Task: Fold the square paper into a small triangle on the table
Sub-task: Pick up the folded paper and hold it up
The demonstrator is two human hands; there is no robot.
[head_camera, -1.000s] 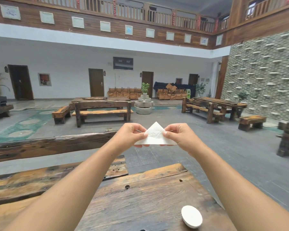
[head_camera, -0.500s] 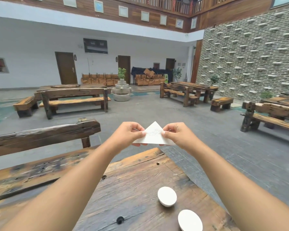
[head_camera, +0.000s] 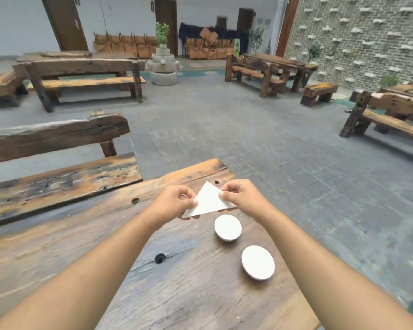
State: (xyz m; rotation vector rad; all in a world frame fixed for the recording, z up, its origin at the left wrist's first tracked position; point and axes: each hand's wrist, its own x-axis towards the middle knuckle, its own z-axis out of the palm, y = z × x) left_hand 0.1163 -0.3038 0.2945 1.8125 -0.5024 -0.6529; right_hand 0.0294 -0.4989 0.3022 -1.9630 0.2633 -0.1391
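Observation:
A white paper (head_camera: pixel 209 200), folded into a triangle with its tip pointing up, hangs above the far end of the worn wooden table (head_camera: pixel 153 277). My left hand (head_camera: pixel 174 203) pinches its left edge between thumb and fingers. My right hand (head_camera: pixel 240 196) pinches its right edge the same way. The long lower edge of the triangle slopes down to the left. Whether the paper touches the tabletop is hard to tell; it seems held just above it.
Two white bowls, one near (head_camera: pixel 258 262) and one farther (head_camera: pixel 227 227), stand on the table just below and right of my hands. A wooden bench (head_camera: pixel 57 182) runs along the table's left side. The table's right edge drops to grey paving.
The view has tilted down, so more of the table and both bowls show. My hands with the folded paper have come lower, from over the floor to over the table's far end.

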